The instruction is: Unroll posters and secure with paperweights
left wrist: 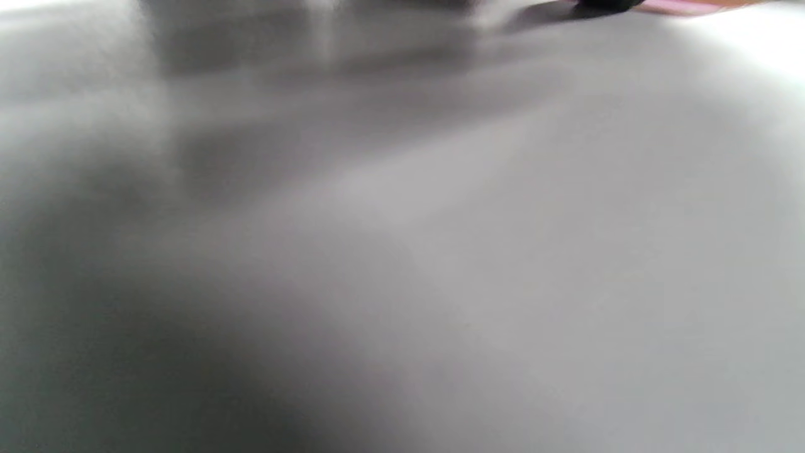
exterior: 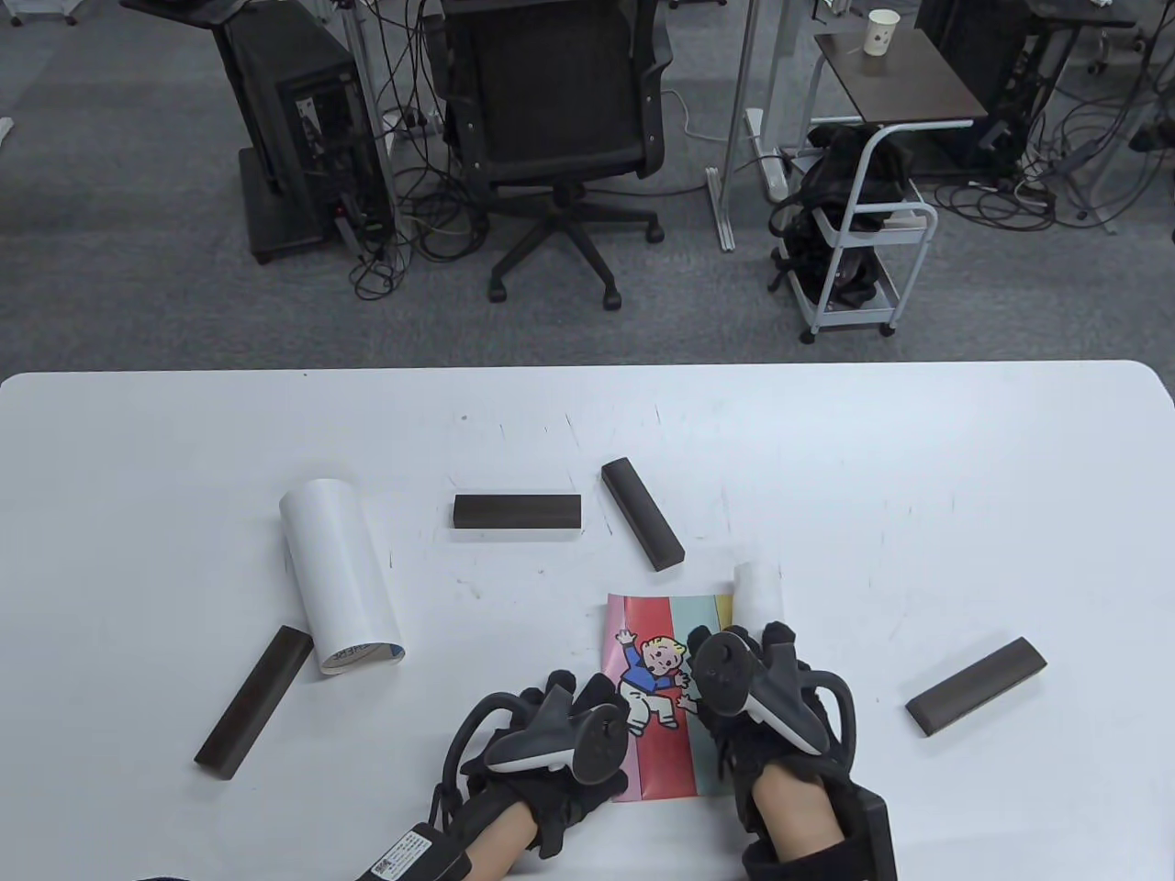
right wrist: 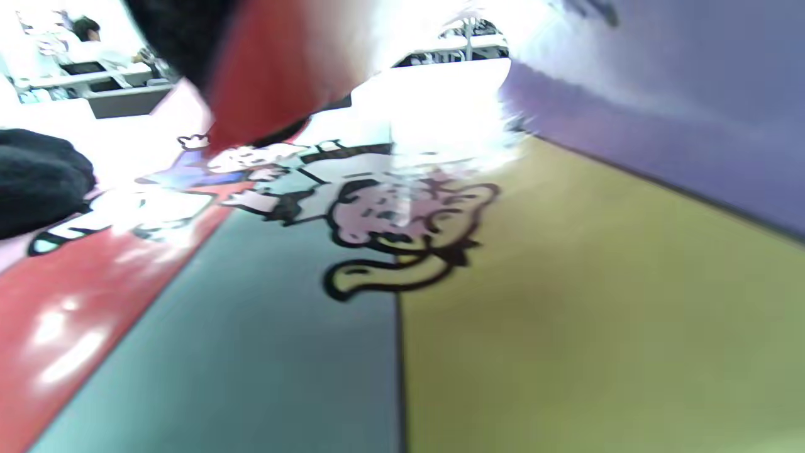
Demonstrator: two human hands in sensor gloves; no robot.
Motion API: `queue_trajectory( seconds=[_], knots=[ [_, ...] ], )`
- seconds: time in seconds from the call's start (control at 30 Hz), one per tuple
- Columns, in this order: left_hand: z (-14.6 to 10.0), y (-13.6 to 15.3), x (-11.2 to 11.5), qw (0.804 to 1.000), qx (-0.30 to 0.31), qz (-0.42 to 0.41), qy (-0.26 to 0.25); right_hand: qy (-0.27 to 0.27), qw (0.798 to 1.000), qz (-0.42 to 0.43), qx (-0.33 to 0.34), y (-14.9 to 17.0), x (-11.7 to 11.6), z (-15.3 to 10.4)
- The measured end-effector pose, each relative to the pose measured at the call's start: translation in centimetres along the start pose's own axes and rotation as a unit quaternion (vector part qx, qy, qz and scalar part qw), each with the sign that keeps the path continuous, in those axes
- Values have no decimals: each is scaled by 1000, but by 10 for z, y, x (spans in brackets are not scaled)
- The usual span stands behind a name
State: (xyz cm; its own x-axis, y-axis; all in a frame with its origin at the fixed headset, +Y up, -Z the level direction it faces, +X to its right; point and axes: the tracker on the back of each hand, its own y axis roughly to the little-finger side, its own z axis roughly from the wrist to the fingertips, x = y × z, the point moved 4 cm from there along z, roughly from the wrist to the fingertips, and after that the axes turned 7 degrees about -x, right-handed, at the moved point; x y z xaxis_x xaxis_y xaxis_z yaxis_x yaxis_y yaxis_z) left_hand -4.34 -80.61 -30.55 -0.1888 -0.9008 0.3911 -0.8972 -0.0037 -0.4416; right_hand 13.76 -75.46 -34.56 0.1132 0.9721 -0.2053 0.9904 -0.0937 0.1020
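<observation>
From the table view, both gloved hands are sitting low on a half-unrolled cartoon poster (exterior: pixel 654 679) near the front edge of the white table (exterior: pixel 918 459). The left hand (exterior: pixel 551 743) is lying across the poster's left edge and the right hand (exterior: pixel 762 707) is pressing down on its right part, where the still-curled white roll end (exterior: pixel 758 592) is poking out beyond the fingers; the trackers are covering the fingers, so I can't tell how open either hand is. A second rolled poster (exterior: pixel 341 574) is lying well off to the left, still rolled. Four dark paperweight bars are scattered around: one (exterior: pixel 253 702) just beside that roll, two (exterior: pixel 517 511) (exterior: pixel 643 513) behind the open poster, one (exterior: pixel 976 685) out to the right, none touching the open poster. The left wrist view is mostly giving blurry grey tabletop (left wrist: pixel 440 251), with a sliver of pink poster edge (left wrist: pixel 685 6) at the top right. The right wrist view is looking right across the poster's glossy print (right wrist: pixel 402 239), with red, teal and yellow stripes and the cartoon kid, and a dark gloved finger (right wrist: pixel 38 176) is resting at the left.
</observation>
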Motion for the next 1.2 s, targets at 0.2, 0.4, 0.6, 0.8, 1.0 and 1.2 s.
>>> queue_trajectory(
  seconds=[0.2,0.4,0.6,0.8,1.0,1.2],
  knots=[
    [0,0,0,1000,0,0,1,-23,996,30,-82,35,1,8],
    [0,0,0,1000,0,0,1,-37,982,57,-175,73,-5,14],
    [0,0,1,1000,1,-2,2,-37,980,115,-156,80,3,14],
    [0,0,1,1000,2,-3,3,58,949,274,-147,109,69,-5],
    [0,1,1,1000,2,-4,3,79,893,334,-291,178,89,-13],
    [0,1,1,1000,3,-4,4,-16,846,289,-447,229,32,2]
  ],
)
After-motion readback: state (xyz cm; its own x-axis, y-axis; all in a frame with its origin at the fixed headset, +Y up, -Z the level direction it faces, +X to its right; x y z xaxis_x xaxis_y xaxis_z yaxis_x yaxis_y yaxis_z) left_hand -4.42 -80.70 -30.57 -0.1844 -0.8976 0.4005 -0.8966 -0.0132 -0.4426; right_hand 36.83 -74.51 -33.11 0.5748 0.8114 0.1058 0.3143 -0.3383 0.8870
